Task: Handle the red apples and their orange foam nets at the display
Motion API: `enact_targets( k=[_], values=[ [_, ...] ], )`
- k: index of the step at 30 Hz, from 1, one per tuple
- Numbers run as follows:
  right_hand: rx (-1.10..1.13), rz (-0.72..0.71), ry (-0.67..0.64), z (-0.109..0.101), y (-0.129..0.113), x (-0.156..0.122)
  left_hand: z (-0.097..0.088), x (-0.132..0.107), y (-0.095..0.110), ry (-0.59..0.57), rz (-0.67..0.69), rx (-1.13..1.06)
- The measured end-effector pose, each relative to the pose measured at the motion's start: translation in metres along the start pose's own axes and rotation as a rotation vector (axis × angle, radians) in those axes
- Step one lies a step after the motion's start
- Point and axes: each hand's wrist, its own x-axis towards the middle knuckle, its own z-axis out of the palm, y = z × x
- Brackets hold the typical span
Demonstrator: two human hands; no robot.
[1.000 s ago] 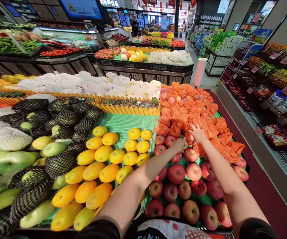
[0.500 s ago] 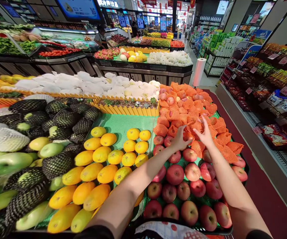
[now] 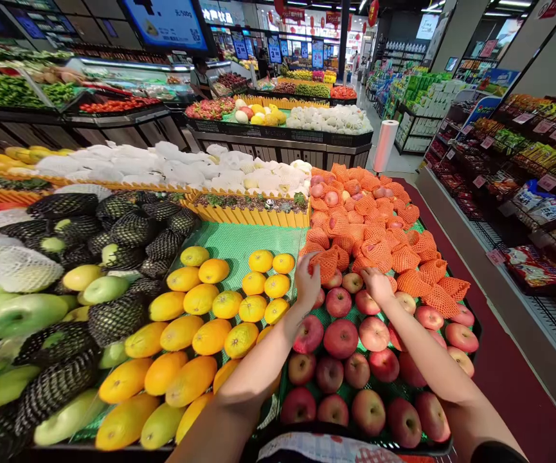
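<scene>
My left hand (image 3: 308,281) is closed at the left edge of the loose rows, its curled fingers on an orange foam net (image 3: 326,263) that seems to wrap an apple. To the right, my right hand (image 3: 378,285) is closed too, fingertips pressed together just below another orange foam net (image 3: 374,254). What those fingertips hold is hidden. Bare red apples (image 3: 340,337) lie in rows below and between the hands. Beyond them is a heap of apples in orange foam nets (image 3: 364,206).
Left of the apples, yellow-orange melons (image 3: 181,332) lie on a green mat (image 3: 239,238). A planter with a yellow picket edge (image 3: 258,215) borders the mat's back. Green fruit in black nets (image 3: 128,228) piles up further left. Snack shelves (image 3: 538,193) line the right side.
Both hands have come down and nearer, the left also moving left, away from the right. Their spread fingers have closed, the left ones on an orange foam net.
</scene>
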Motion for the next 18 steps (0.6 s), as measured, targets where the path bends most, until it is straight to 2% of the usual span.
enact_targets(
  k=[4, 7, 11, 14, 16, 18],
  values=[
    [-0.214, 0.008, -0.060, 0.011, -0.010, 0.013, -0.025, -0.005, -0.006, 0.052, 0.008, 0.013],
    [-0.349, -0.005, -0.108, 0.012, -0.013, 0.033, -0.031, -0.008, -0.006, 0.017, 0.029, 0.021],
    [-0.374, -0.019, -0.146, 0.004, -0.014, 0.052, -0.027, -0.014, -0.006, -0.106, 0.043, 0.045],
    [-0.381, -0.016, -0.143, -0.008, -0.007, 0.053, -0.022, -0.021, -0.008, -0.235, 0.041, 0.075],
    [-0.334, 0.019, -0.091, -0.015, 0.003, 0.049, -0.018, -0.028, -0.011, -0.316, 0.029, 0.097],
    [-0.179, 0.086, 0.016, -0.018, 0.016, 0.044, -0.011, -0.034, -0.013, -0.392, 0.005, 0.120]
  ],
)
